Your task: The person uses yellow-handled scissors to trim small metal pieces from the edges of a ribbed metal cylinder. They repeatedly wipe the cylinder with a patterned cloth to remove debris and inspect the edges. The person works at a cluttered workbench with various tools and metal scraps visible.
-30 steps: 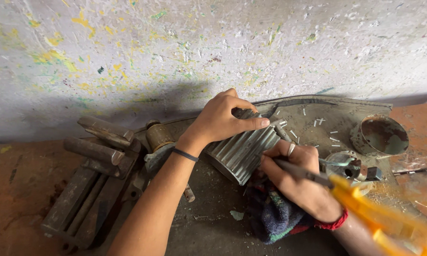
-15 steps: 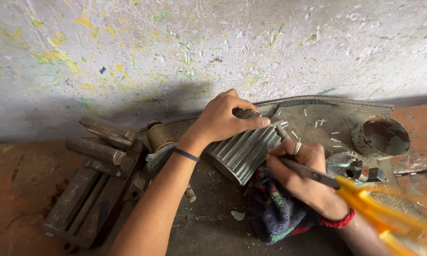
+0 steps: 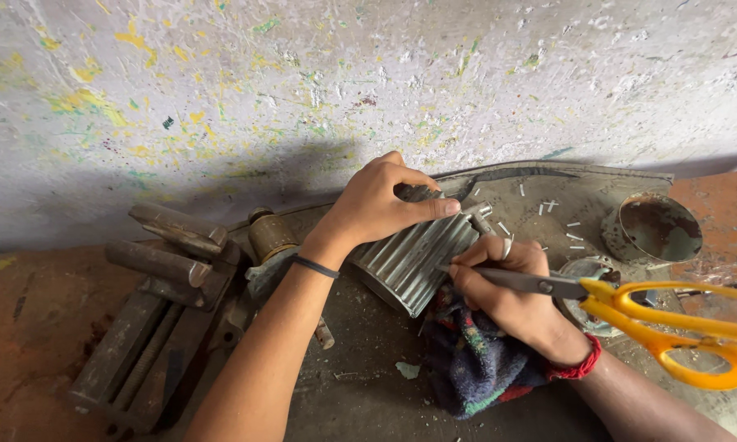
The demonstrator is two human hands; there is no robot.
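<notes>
A ribbed grey metal cylinder (image 3: 413,260) lies on its side on a dirty work surface. My left hand (image 3: 376,205) presses down on its far end, fingers wrapped over the top. My right hand (image 3: 507,286) grips a pair of scissors (image 3: 622,307) by the blades, the tips against the cylinder's ribs and the yellow handles sticking out to the right. A dark multicoloured cloth (image 3: 475,364) lies under my right hand and beside the cylinder.
A rusty bench vise (image 3: 151,311) sits at the left. A brass-coloured cylinder (image 3: 270,235) stands next to it. A round rusty tin (image 3: 653,227) sits at the right, with small white bits (image 3: 548,209) scattered nearby. A paint-spattered wall (image 3: 344,82) rises just behind.
My right hand and the scissors have shifted slightly right and up along the cylinder's side. The left hand stays pressed on the cylinder.
</notes>
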